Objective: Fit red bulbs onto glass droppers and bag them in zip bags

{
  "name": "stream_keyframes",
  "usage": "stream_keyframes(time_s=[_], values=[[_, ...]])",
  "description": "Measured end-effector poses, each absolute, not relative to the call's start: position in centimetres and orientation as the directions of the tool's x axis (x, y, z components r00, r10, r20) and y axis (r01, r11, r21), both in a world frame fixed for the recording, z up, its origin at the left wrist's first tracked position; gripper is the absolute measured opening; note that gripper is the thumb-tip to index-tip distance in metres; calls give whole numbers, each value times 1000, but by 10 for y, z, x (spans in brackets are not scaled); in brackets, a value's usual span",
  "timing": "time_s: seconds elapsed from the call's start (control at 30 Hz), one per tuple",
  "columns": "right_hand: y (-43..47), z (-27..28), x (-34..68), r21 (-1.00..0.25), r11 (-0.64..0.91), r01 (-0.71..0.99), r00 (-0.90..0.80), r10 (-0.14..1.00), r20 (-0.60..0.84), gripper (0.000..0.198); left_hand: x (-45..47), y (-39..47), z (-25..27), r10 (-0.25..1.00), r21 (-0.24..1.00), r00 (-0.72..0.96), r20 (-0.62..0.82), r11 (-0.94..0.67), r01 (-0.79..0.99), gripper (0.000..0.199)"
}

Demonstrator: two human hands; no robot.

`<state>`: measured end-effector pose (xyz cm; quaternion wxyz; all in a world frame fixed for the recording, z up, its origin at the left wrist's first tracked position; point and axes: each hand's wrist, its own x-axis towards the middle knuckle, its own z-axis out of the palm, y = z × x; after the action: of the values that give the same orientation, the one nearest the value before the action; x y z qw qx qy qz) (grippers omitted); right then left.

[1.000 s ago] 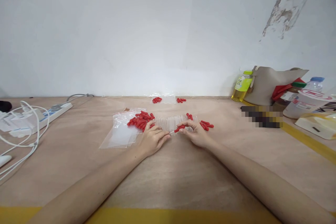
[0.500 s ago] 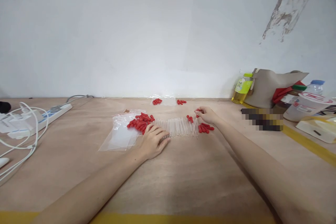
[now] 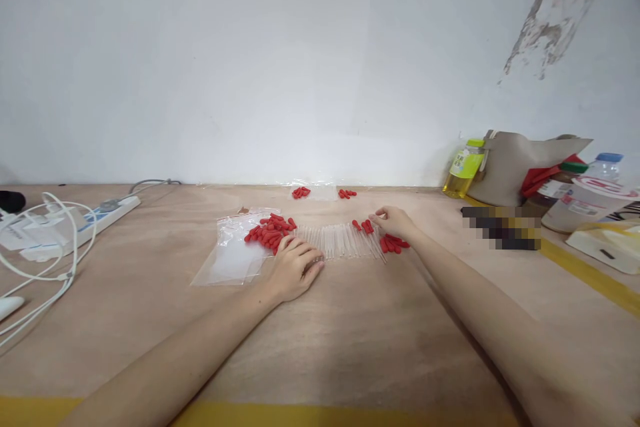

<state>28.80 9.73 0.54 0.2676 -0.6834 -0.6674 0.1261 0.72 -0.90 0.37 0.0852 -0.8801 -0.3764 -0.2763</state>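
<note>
My left hand [image 3: 296, 268] lies on the table with its fingers stretched over the left end of a row of thin clear dropper tubes [image 3: 340, 241]. Beside its fingertips is a pile of red rubber bulbs [image 3: 267, 232]. Past the right end of the row, my right hand [image 3: 395, 221] hovers with thumb and forefinger slightly apart, nothing visible between them. Just below those fingertips, red bulbs [image 3: 367, 227] sit at the top ends of tubes at the right of the row. More red bulbs [image 3: 394, 243] lie in a small group under my right wrist.
Clear plastic bags [image 3: 223, 263] lie left of the pile. Near the wall, another clear bag [image 3: 323, 192] has small red bulb groups around it. A power strip [image 3: 115, 210] with white cables is at left; a yellow-green bottle [image 3: 464, 170], a grey bag [image 3: 510, 167] and a cup [image 3: 575, 207] stand at right.
My right hand has let go of a red bulb on a tube, which now lies beside the others at the row's right end. My left hand stays in place.
</note>
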Motion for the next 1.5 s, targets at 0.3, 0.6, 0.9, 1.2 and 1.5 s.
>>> stream_keyframes(time_s=[0.3,0.6,0.9,1.2,1.5], values=[[63,-3,325,-438,60,897,10,988,154,23,9,-8,1,635,15,459,621,-595,804,14],[65,-11,321,-536,-65,842,146,983,110,30,17,31,12,811,76,216,544,-304,950,15],[42,-9,292,-569,-41,821,313,867,389,20,57,56,17,962,142,-24,273,-15,990,40],[36,-9,281,-552,65,831,237,857,457,20,58,63,23,978,155,-90,191,60,986,44],[30,-15,270,-446,159,881,124,831,542,21,67,62,19,973,167,-84,217,48,985,36]])
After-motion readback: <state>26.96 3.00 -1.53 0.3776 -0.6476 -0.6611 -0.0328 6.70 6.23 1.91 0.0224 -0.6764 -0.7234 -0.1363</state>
